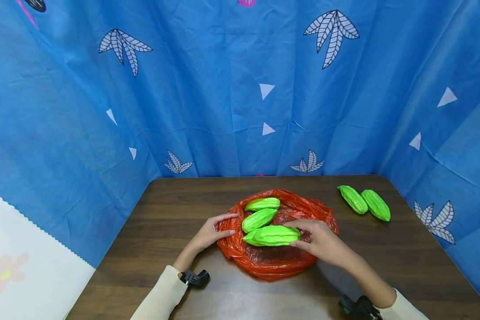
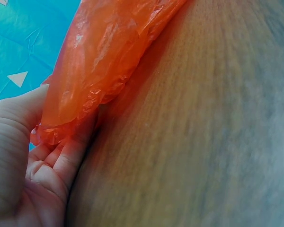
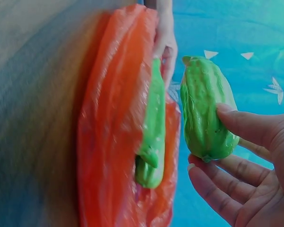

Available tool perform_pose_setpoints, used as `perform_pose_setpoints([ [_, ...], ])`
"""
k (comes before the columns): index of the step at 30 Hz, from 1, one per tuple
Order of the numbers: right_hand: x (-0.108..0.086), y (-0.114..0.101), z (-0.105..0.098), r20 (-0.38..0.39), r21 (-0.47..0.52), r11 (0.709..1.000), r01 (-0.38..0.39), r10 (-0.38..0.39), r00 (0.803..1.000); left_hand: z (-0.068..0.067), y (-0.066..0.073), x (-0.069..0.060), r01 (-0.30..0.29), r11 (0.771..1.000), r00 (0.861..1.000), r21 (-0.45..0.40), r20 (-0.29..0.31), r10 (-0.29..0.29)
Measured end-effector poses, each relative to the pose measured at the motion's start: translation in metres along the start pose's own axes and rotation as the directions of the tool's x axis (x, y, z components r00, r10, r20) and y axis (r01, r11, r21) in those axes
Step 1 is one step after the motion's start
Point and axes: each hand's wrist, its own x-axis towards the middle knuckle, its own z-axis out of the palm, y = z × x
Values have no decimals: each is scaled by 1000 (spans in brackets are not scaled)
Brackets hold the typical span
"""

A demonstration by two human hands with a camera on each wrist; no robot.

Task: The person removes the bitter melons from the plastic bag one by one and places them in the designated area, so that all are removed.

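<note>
A red plastic bag (image 1: 264,269) lies spread on the table with its mouth wide. Its left rim is between the thumb and fingers of my left hand (image 1: 208,232), which grips the thin plastic (image 2: 94,71). My right hand (image 1: 324,243) holds a green ridged bitter melon (image 1: 278,235) by its right end, above the bag. In the right wrist view this bitter melon (image 3: 206,109) is clear of the bag. Bitter melons (image 1: 262,204) lie inside, along the bag's left side; one, partly hidden, shows beneath the held one.
Two more bitter melons (image 1: 353,199) lie side by side at the table's back right. The brown wooden table (image 1: 176,200) is bordered at the back and sides by a blue patterned curtain (image 1: 240,111). A white cloth (image 1: 32,266) hangs at the left.
</note>
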Motion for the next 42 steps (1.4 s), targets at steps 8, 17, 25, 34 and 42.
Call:
perform_pose_setpoints([
  [8, -11, 2, -22, -92, -42, 998, -36, 32, 995, 0, 1, 0, -10, 1000, 1000, -6, 3, 10],
  [17, -30, 12, -42, -184, -80, 994, -81, 65, 981, 1, 1, -1, -26, 1000, 1000, -17, -7, 25],
  [25, -47, 22, -59, -234, -91, 987, -131, 106, 966, 0, 0, -1, -27, 1000, 1000, -10, 4, 27],
  [34, -70, 38, -82, -304, -111, 972, -209, 167, 938, -1, 0, 0, -35, 999, 999, -11, 8, 35],
  [42, -88, 56, -93, -337, -140, 959, -248, 189, 922, 0, 2, -1, -21, 1000, 1000, -15, 3, 21],
])
